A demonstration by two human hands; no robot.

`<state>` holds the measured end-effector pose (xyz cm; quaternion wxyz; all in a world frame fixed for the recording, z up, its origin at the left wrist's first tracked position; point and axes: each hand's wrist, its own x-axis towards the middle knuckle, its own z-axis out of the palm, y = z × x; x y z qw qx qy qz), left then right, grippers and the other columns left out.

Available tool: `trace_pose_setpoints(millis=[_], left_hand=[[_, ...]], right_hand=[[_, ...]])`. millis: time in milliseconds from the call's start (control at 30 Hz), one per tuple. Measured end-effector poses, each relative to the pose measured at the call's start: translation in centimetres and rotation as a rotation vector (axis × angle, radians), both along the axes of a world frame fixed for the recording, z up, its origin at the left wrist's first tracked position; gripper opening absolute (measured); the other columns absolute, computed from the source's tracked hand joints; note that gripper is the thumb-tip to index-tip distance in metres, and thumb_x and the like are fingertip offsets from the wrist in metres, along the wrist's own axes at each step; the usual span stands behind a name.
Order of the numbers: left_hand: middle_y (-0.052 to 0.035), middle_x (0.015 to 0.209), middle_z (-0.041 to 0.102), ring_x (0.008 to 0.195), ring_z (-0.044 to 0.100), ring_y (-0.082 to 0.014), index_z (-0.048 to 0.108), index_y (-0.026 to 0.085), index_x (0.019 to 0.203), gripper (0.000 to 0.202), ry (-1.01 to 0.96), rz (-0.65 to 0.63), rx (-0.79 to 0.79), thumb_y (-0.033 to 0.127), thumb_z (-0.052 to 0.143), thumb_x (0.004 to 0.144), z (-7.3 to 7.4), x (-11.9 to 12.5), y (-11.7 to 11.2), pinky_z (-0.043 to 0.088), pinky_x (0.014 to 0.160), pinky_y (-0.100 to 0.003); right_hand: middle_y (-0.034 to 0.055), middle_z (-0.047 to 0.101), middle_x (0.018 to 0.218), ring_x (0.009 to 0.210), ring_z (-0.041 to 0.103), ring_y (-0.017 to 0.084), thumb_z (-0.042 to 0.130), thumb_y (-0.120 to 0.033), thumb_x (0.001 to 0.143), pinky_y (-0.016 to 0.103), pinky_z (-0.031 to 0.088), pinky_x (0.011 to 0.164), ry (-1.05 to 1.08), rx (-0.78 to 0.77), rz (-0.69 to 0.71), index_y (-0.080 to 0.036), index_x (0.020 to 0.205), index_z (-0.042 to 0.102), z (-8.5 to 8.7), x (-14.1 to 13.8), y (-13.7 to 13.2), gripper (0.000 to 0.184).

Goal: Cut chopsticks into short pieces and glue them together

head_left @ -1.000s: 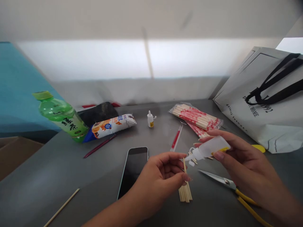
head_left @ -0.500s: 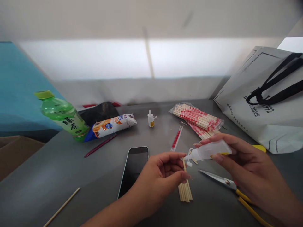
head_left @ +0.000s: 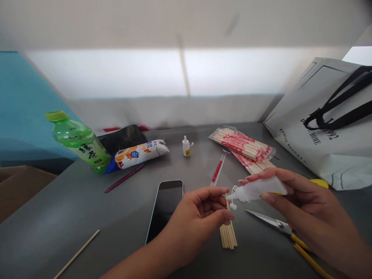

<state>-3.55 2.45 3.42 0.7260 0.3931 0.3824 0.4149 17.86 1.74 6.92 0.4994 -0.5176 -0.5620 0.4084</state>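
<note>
Between its thumb and index finger, my left hand [head_left: 200,217] pinches a short wooden stick [head_left: 228,201], held upright. My right hand [head_left: 299,205] grips a translucent glue bottle [head_left: 258,188], tipped with its nozzle pointing left at the stick's upper part. The bottle's small white cap [head_left: 233,206] dangles beside the nozzle. Below my left fingertips, a row of cut wooden sticks [head_left: 228,236] lies side by side on the grey table [head_left: 122,221]. Yellow-handled scissors [head_left: 279,224] rest under my right hand, their handles partly covered.
A phone [head_left: 164,205] lies left of my left hand. Farther back stand a small glue bottle [head_left: 186,147] and a green tea bottle [head_left: 80,141], near a snack bag [head_left: 139,154]. Packed chopsticks [head_left: 241,143] and a white bag [head_left: 314,116] are at right; a loose stick [head_left: 77,254] lies front left.
The glue bottle's nozzle has shifted slightly down along the stick, and the dangling cap has swung a little lower. My left hand keeps almost the same place.
</note>
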Motion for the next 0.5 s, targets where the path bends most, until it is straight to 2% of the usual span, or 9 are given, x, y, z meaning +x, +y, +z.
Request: trace_pose_setpoints(millis=[133, 233, 400, 500], left_hand=[[-0.0029, 0.091, 0.073, 0.082, 0.067, -0.0167, 0.076, 0.017, 0.111, 0.045, -0.003, 0.005, -0.001, 0.019, 0.092, 0.069, -0.1, -0.02, 0.04, 0.055, 0.083, -0.032], [-0.0028, 0.092, 0.073, 0.082, 0.066, -0.0162, 0.075, 0.016, 0.111, 0.042, -0.002, 0.007, 0.006, 0.015, 0.089, 0.072, -0.17, -0.01, 0.15, 0.055, 0.083, -0.032], [-0.0025, 0.09, 0.072, 0.081, 0.066, -0.0155, 0.075, 0.015, 0.111, 0.04, -0.007, 0.005, 0.012, 0.013, 0.087, 0.073, -0.12, 0.14, 0.19, 0.055, 0.082, -0.031], [-0.0027, 0.09, 0.073, 0.081, 0.065, -0.0154, 0.074, 0.014, 0.112, 0.04, -0.008, 0.006, 0.013, 0.013, 0.087, 0.073, -0.02, 0.12, 0.13, 0.054, 0.082, -0.031]], right_hand=[[0.0036, 0.082, 0.083, 0.066, 0.075, 0.021, 0.086, -0.04, 0.077, 0.021, 0.063, 0.055, 0.025, -0.029, 0.083, -0.033, 0.108, 0.079, -0.38, 0.79, 0.14, 0.033], [0.0028, 0.083, 0.087, 0.066, 0.075, 0.018, 0.085, -0.036, 0.079, 0.017, 0.062, 0.055, 0.026, -0.019, 0.08, -0.034, 0.108, 0.079, -0.49, 1.11, 0.15, 0.03], [0.0025, 0.083, 0.085, 0.069, 0.077, 0.021, 0.086, -0.037, 0.077, 0.017, 0.062, 0.054, 0.009, -0.005, 0.052, -0.034, 0.106, 0.08, -0.31, 1.12, -0.12, 0.03], [0.0022, 0.082, 0.079, 0.062, 0.074, 0.02, 0.087, -0.039, 0.076, 0.018, 0.061, 0.048, 0.002, -0.018, 0.06, -0.034, 0.106, 0.08, -0.21, 1.11, -0.09, 0.031]])
